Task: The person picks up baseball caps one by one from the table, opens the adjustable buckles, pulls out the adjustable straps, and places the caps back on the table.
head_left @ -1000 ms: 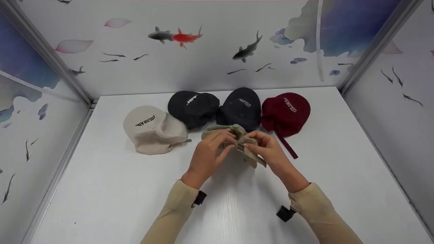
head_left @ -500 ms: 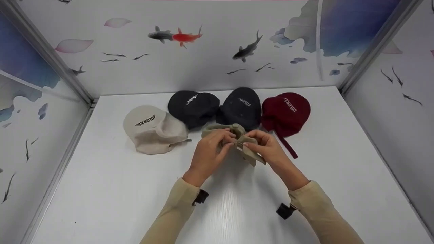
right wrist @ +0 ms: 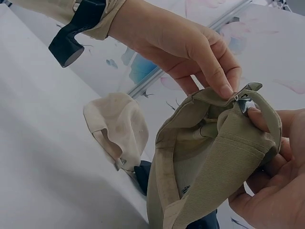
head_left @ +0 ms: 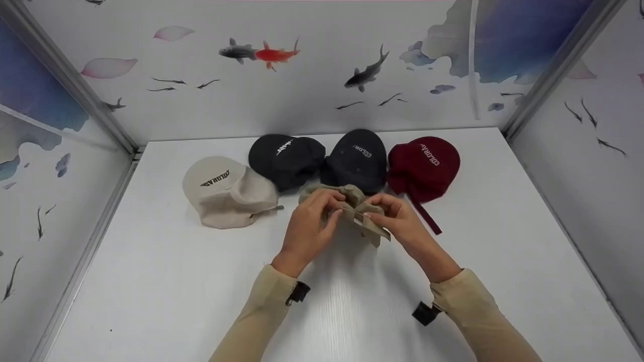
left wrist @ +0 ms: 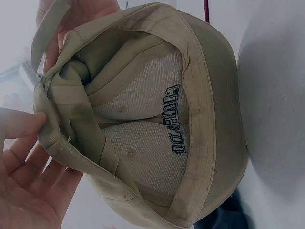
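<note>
A khaki baseball cap (head_left: 353, 192) is held up between both hands at its back strap. In the left wrist view its hollow inside faces the camera, with dark stitched lettering (left wrist: 175, 119) on the mesh lining. My left hand (head_left: 308, 232) pinches the cap's back edge beside the metal buckle (left wrist: 29, 76), thumb on the near side. On the buckle's other side, my right hand (head_left: 406, 227) grips the cap by its strap, thumb at the buckle in the right wrist view. The strap's free end (left wrist: 47, 31) sticks out past the buckle.
Behind the hands lie a cream cap (head_left: 226, 198), a black cap (head_left: 287, 158), a dark navy cap (head_left: 357, 161) and a dark red cap (head_left: 427, 168) with its strap hanging forward. White printed panels (head_left: 312, 100) wall in the white table (head_left: 176, 291) at the back and sides.
The strap's loose end has drawn slightly up and left. My left thumb and fingertips have shifted a little away from the buckle; the other caps stay put.
</note>
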### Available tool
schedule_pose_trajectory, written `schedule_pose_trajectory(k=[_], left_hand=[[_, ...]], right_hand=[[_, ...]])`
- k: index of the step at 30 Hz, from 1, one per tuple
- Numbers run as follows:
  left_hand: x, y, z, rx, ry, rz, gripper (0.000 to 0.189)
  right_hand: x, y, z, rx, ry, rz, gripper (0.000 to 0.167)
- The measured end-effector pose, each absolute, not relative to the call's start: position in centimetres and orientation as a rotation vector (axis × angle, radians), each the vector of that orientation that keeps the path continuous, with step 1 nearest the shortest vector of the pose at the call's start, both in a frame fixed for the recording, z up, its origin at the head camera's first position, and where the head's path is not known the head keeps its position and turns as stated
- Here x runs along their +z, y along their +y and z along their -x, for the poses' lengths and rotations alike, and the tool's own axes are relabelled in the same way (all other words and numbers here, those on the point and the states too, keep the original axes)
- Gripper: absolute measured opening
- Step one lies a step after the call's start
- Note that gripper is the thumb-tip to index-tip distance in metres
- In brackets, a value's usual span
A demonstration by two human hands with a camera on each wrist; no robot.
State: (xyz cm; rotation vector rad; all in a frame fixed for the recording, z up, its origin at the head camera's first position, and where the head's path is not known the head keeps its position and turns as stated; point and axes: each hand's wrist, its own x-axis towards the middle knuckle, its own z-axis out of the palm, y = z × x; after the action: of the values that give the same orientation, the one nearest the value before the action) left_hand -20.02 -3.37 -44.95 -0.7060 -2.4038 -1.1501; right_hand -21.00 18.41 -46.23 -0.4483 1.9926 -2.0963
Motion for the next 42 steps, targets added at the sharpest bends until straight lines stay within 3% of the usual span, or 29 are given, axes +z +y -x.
schedule_pose_trajectory(k=[17, 30, 42], left_hand=[[-45.2, -4.4, 20.0, -1.29, -2.396, 0.617, 0.008], [-44.3, -4.3, 19.5, -1.231, -2.487, 0.857, 0.016], [-44.8, -3.7, 19.5, -1.139, -2.486, 0.793, 0.009]], right_hand=[[-46.3, 18.6, 20.8, -2.095, 1.981, 0.433, 0.017], [-46.7, 18.3, 20.7, -2.106, 1.98, 0.439, 0.016], [-47.0, 18.2, 20.7, -2.086, 1.983, 0.455, 0.017]])
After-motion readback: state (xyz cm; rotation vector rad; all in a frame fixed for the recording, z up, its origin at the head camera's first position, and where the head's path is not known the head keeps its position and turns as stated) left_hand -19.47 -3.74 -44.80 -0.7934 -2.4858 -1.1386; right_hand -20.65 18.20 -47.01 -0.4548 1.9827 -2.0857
